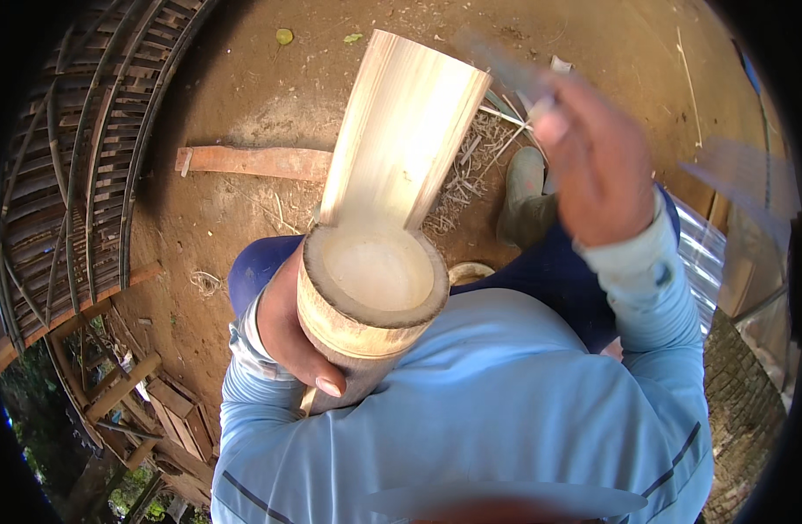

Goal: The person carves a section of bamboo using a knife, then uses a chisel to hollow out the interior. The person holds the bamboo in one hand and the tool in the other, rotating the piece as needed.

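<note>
A thick bamboo section (pixel 410 122) lies in front of my body. Its far part is split into a pale open trough; its near end is a round, whole tube with a whitish node face inside the rim. My left hand (pixel 283 323) is closed around the left side of this round end, thumb toward me. My right hand (pixel 602 162) is raised to the right of the bamboo, apart from it. Its fingers are wrapped around a knife, whose grey blade (pixel 501 70) is smeared by motion and points toward the trough's far right corner.
Shavings and thin strips (pixel 471 170) litter the dirt floor beside a boot (pixel 525 188). A flat reddish-brown board (pixel 252 162) lies left of the bamboo. A slatted bamboo structure (pixel 104 131) stands at the far left, with a wooden box (pixel 181 415) below it.
</note>
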`<state>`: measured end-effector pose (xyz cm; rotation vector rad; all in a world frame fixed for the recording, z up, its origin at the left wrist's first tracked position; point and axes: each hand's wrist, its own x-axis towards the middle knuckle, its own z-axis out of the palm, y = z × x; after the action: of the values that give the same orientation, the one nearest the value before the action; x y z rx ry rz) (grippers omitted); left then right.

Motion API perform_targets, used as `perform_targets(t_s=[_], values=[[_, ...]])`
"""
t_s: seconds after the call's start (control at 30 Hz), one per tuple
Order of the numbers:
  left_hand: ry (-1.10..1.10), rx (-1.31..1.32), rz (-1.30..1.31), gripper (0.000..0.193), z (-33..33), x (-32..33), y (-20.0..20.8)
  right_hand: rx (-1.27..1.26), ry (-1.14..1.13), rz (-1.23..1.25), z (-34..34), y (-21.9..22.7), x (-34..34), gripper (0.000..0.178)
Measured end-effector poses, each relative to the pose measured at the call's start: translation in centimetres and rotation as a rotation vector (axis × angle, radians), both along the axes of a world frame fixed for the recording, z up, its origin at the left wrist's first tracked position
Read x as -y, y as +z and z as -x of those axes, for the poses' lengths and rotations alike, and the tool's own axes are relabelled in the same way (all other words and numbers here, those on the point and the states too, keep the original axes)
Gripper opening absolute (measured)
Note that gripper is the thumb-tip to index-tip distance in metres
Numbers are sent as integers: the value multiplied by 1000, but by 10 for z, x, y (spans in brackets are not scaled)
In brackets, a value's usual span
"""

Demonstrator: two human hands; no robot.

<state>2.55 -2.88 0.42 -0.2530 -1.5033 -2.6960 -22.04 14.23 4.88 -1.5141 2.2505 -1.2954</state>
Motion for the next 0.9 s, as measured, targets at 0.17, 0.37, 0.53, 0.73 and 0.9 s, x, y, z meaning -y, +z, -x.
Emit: perform_targets(t_s=[0.17, 0.37, 0.53, 0.73, 0.9], values=[[1, -30, -55, 115, 10, -3, 4, -208, 219, 22, -35, -21, -1, 33], [55, 88, 84, 119, 2, -2, 16, -257, 215, 30, -34, -22, 1, 36], [95, 204, 186, 123, -7, -1, 19, -299, 194, 31, -30, -16, 3, 34], [107, 121, 219, 124, -7, 0, 16, -361, 122, 39, -15, -16, 6, 32], [94, 16, 239, 125, -7, 0, 11, -358, -121, -17, 27, -18, 15, 36]])
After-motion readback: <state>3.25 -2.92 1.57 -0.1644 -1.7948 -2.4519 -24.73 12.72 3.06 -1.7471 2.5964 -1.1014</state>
